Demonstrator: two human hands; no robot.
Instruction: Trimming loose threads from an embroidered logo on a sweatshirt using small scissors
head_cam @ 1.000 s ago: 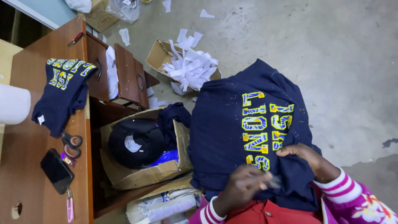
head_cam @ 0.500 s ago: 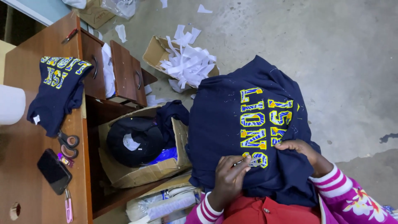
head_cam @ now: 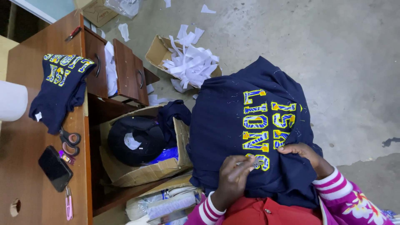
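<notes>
Far left, the wooden counter carries a white roll at its edge, then a folded navy shirt with yellow-and-blue lettering draped over the counter's side. Just below it lie black-handled scissors, a dark phone and a small pink clip. Moving right, two drawers hang open with white paper tucked between them, and under them an open cardboard box holds a black cap and more navy cloth. Further up on the concrete floor, another carton spills over with white paper strips. Now to the action: a big navy sweatshirt with the same yellow-and-blue letters is spread over the person's lap, print facing up. The left hand, in a pink-and-white striped cuff, sits at the lower end of the lettering, its fingers bunched together and pinching at the last letter; whether something small sits between them is too fine to tell. Just right of it, the right hand presses on the cloth beside the letters, fingers curled and gripping a fold of the sweatshirt, holding it taut.
</notes>
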